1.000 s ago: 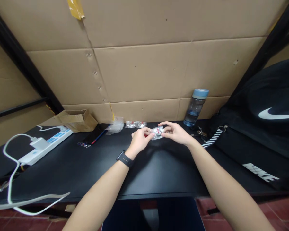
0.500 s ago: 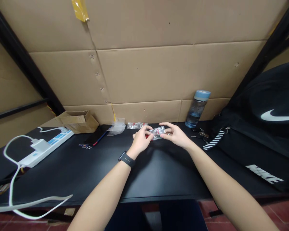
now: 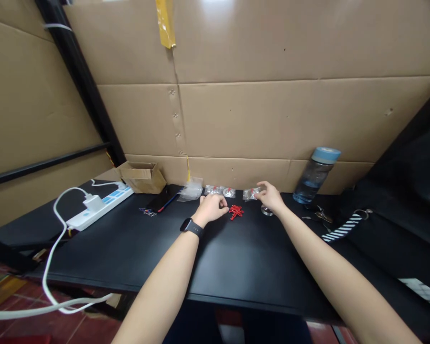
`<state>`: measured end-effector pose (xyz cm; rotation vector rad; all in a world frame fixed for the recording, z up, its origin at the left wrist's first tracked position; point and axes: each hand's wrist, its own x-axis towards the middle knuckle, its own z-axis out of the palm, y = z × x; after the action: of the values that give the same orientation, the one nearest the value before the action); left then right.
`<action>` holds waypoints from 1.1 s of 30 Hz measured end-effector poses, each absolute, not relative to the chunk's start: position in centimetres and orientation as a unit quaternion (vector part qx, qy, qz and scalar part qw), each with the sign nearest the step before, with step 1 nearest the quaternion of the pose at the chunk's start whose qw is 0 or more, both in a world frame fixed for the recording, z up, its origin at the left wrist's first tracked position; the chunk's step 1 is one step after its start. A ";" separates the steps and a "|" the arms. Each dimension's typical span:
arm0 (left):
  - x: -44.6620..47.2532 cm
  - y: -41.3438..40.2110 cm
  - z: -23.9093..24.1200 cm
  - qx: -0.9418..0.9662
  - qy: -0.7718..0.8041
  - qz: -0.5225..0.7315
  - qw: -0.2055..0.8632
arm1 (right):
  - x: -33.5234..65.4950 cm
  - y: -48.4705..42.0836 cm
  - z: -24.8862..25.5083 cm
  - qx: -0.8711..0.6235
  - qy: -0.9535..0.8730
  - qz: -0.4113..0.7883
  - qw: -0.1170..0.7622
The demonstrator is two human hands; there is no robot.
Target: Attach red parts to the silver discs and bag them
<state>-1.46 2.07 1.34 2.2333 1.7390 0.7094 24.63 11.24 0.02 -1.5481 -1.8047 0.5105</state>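
Observation:
My left hand (image 3: pixel 212 209) rests low over the black table, its fingers curved and a little apart, at the left edge of a small pile of red cord-like pieces (image 3: pixel 236 212). Nothing shows between its fingertips. My right hand (image 3: pixel 271 196) has thumb and fingers spread at the right end of a clear plastic packet (image 3: pixel 250 194) with something red inside, which lies flat. Whether the fingertips touch it I cannot tell. Partly beneath that hand is a round metallic piece (image 3: pixel 266 210). Two similar packets, one a clear packet (image 3: pixel 229 192), lie behind my left hand.
Empty clear bags (image 3: pixel 192 189) and a dark phone-like object (image 3: pixel 165 198) lie left, near an open cardboard box (image 3: pixel 143 177) and a white power strip (image 3: pixel 103 210). A blue-capped bottle (image 3: pixel 313 177), keys (image 3: pixel 322 215) and a black bag (image 3: pixel 390 243) stand or lie right.
Both hands held a packet between them; now they are apart, and that packet lies at the back beside my right hand. The red pile shows fully. The view has turned left.

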 end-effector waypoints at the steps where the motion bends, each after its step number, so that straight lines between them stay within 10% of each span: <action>1: -1.3 2.0 1.3 0.768 0.585 0.233 0.115 | 24.1 11.9 -0.2 -0.602 -0.698 0.192 0.338; 33: 1.6 1.1 1.0 0.763 0.569 0.297 0.077 | 29.7 7.4 -0.8 -0.541 -0.802 0.148 0.205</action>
<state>1.55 1.14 0.98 2.2857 1.7033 0.8908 29.66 7.37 -0.83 -1.5069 -2.2362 0.4136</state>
